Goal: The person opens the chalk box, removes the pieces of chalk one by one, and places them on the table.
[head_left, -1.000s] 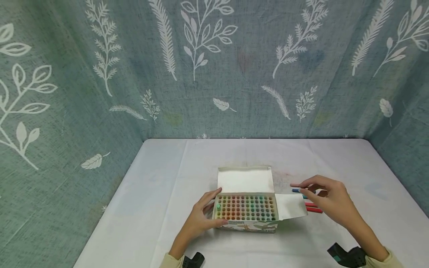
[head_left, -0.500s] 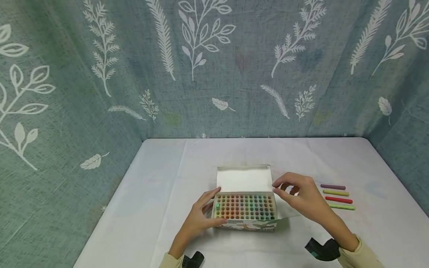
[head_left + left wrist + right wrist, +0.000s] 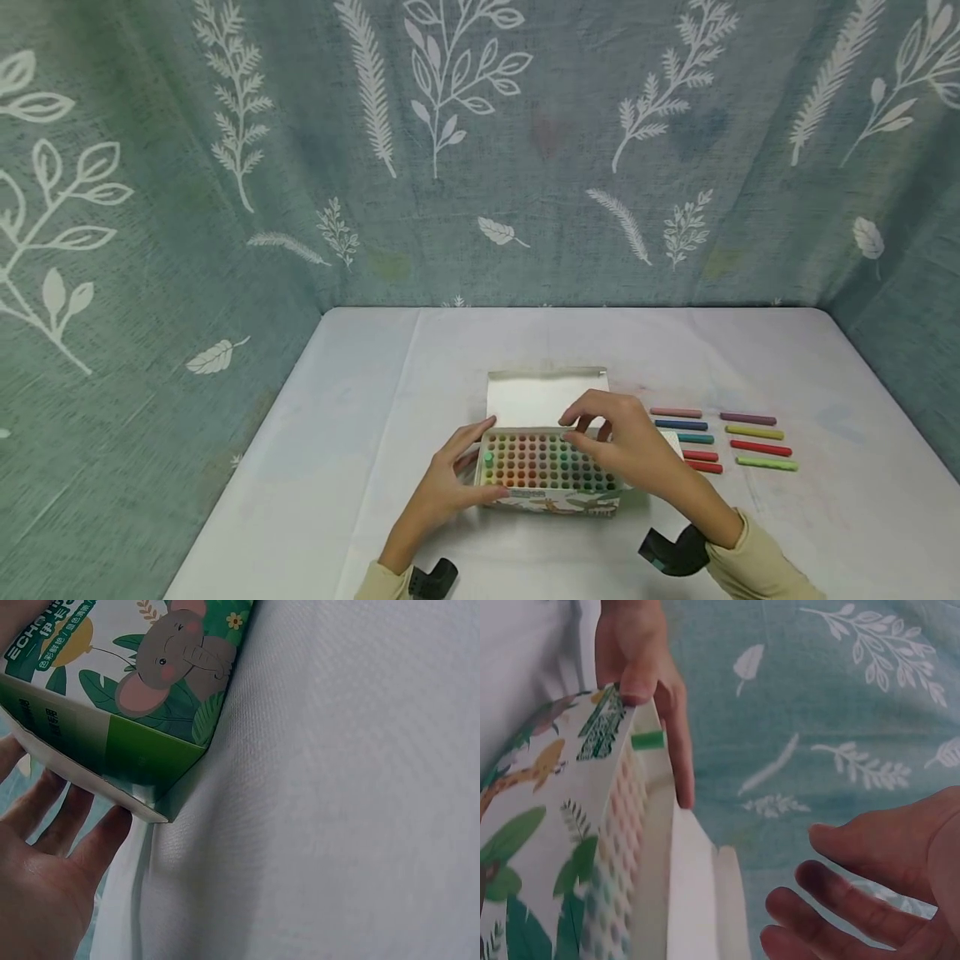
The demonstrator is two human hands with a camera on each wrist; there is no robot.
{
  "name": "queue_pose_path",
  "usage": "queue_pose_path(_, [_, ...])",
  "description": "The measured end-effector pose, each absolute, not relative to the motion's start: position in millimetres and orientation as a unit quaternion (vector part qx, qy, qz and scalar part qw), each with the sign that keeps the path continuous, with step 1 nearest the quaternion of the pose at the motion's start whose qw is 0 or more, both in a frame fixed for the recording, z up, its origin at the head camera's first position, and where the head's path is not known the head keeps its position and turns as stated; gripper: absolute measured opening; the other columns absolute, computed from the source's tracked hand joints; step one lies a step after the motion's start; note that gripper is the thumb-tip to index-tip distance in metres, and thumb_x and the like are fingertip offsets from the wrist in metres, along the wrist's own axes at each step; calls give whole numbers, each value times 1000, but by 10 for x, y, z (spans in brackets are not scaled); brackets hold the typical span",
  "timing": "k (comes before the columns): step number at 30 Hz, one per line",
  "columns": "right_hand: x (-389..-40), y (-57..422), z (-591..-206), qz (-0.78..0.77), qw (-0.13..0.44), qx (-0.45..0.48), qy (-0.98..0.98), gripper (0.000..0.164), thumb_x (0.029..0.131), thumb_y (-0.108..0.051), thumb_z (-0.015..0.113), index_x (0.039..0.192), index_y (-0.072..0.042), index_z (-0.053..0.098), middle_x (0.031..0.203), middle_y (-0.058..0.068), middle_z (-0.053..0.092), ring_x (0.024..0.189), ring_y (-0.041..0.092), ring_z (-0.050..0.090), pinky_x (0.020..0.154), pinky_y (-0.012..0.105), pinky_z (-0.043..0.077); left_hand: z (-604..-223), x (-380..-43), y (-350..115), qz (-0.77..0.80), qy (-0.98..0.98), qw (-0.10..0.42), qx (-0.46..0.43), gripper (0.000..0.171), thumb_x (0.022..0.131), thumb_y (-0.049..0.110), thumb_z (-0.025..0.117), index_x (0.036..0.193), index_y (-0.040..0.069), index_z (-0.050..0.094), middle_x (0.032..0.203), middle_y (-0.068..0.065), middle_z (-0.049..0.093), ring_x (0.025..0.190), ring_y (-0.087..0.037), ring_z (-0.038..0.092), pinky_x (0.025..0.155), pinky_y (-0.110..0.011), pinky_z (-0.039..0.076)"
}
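An uncapped-lid chalk box [image 3: 566,502] stands on the white table, its top full of small holes. One green chalk stick [image 3: 488,459] pokes up from the left end, also visible in the right wrist view. My left hand [image 3: 447,487] grips the box's left end, thumb on the front, fingers behind; the left wrist view shows its fingertips [image 3: 116,817] at the cardboard edge. Over the box's right half hovers my right hand [image 3: 626,433]. In the right wrist view its fingers are loosely bent and apart, holding nothing. It hides some holes and part of the side flap.
Right of the box, several coloured chalk sticks lie in two columns, among them a blue stick [image 3: 681,425] and a yellow stick [image 3: 754,432]. The raised lid [image 3: 528,398] stands behind the holes. A leaf-patterned curtain [image 3: 555,208] closes off the table's back and sides.
My right hand has moved left from the chalk sticks on the table to above the box, uncovering the nearer column of sticks. My left hand stays on the box.
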State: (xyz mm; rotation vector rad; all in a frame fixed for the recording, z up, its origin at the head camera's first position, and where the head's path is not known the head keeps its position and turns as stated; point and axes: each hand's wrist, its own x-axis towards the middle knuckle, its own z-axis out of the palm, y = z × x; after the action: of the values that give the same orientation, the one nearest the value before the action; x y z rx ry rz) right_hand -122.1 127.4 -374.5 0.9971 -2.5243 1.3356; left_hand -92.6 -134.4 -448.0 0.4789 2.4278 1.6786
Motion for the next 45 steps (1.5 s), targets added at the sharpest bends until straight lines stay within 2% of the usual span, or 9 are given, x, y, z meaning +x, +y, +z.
queue_pose_path(10, [-1242,966,-3838,440,39,363,-820,13,77,-10,67,87,-18,64,83,-8,59,70,3,53,51,19,47,-4466,-957,-1331,565,802,71,178,84,68,23,77,138,19,31,133,-4,35,121,-20,34,99,-45,32])
queue_pose_path(21, [-1243,586,-4024,427,-7,396,-813,13,77,-1,62,88,-7,65,84,2,61,69,4,54,55,18,49,-4470,-918,-1373,577,794,71,178,83,70,19,75,138,17,29,135,-6,32,122,-24,34,99,-43,32])
queue_pose_path(29, [-1264,390,-4171,421,-33,401,-813,17,77,3,58,91,-3,64,84,6,61,67,3,55,56,11,47,-4478,-921,-1379,586,783,81,191,81,72,19,74,139,15,28,137,-5,30,124,-16,30,101,-43,30])
queue_pose_path(38, [-1258,289,-4241,324,15,405,-855,16,75,-2,60,88,-9,65,84,-1,62,55,-2,44,49,11,37,-4485,-919,-1385,587,782,81,194,82,71,21,74,139,15,28,136,-1,31,123,-14,31,101,-40,29])
queue_pose_path(45, [-1274,278,-4251,352,32,404,-844,13,76,0,60,83,-10,66,79,-1,63,57,-5,49,49,8,40,-4491,-923,-1387,588,781,80,194,82,71,20,74,139,15,28,136,0,31,124,-13,31,101,-40,30])
